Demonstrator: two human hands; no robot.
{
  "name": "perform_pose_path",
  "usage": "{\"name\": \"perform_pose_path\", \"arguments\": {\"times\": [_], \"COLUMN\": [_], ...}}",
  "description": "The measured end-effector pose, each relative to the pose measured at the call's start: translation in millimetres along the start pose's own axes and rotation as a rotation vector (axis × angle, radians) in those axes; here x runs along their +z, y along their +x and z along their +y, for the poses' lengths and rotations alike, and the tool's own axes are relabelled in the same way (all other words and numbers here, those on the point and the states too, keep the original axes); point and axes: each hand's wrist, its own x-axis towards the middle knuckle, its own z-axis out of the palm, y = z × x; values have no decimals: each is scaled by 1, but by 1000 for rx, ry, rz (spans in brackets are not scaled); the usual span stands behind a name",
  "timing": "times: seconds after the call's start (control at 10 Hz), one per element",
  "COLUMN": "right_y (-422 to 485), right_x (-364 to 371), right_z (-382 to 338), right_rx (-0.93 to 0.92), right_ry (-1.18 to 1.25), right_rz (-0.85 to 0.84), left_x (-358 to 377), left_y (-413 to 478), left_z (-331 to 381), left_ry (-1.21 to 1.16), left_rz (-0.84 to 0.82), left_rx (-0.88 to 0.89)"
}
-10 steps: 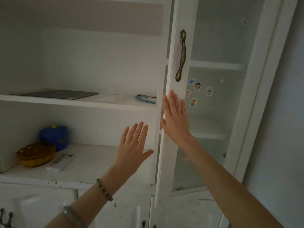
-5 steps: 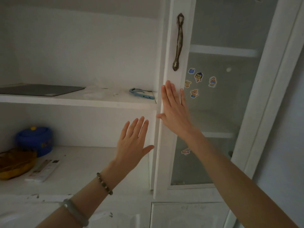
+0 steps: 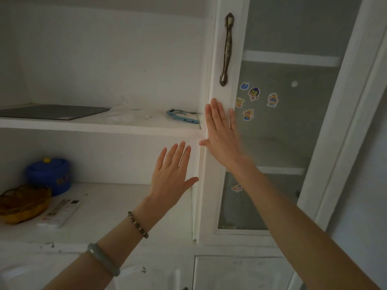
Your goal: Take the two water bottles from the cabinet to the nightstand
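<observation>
No water bottle shows in the head view. A white cabinet stands in front of me, its left half open shelving and its right half behind a glass door (image 3: 278,126) with a dark metal handle (image 3: 227,49). My right hand (image 3: 223,135) lies flat, fingers spread, on the door's white left frame just below the handle. My left hand (image 3: 172,172) is raised with open palm and fingers apart in front of the shelf opening, beside the door edge, touching nothing. Both hands hold nothing.
The upper shelf (image 3: 100,127) carries a flat dark board (image 3: 52,111), a crumpled clear bag and a blue strap-like item (image 3: 182,118). On the lower shelf sit a blue lidded pot (image 3: 49,174), a yellow basket (image 3: 23,203) and a white remote (image 3: 59,213). Stickers dot the glass.
The door has swung from ajar to nearly flush with the cabinet under my right palm. My left hand stayed raised beside it. The view shifted slightly right and closer.
</observation>
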Motion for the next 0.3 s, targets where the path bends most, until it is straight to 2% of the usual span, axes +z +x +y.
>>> {"name": "perform_pose_path", "arguments": {"times": [0.1, 0.3], "right_y": [-2, -33], "right_x": [-11, -44], "right_z": [0, 8], "right_rx": [-5, -33], "right_ry": [4, 165], "right_rz": [-32, -11], "left_x": [-10, -33], "left_y": [-5, -20], "left_z": [6, 22], "left_ry": [4, 13], "left_rz": [-8, 45], "left_rx": [-3, -16]}}
